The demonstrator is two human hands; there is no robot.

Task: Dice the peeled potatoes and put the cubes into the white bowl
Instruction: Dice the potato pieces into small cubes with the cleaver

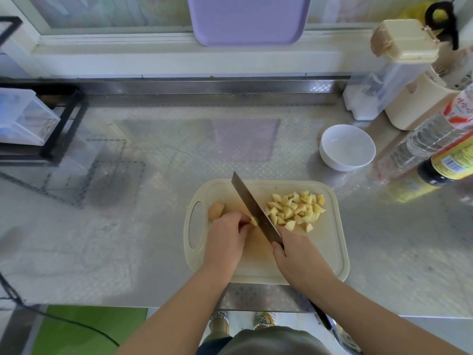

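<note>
Dicing midway: the left hand (226, 237) curls its fingers on a potato piece (253, 221) beside the cleaver (253, 208) gripped by the right hand (297, 254), while cubes (295, 210) lie heaped on the cutting board (330, 252), another potato (216, 210) is apparently uncut, and the white bowl (346, 147) holds nothing.

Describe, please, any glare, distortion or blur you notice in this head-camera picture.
Head view: the wide-angle lens tilts the dark sauce bottle at the right edge; the embossed steel counter hazily mirrors the lilac plastic tray; the pale yellow potato cubes and broad steel cleaver look sharp, the corners softer.
</note>
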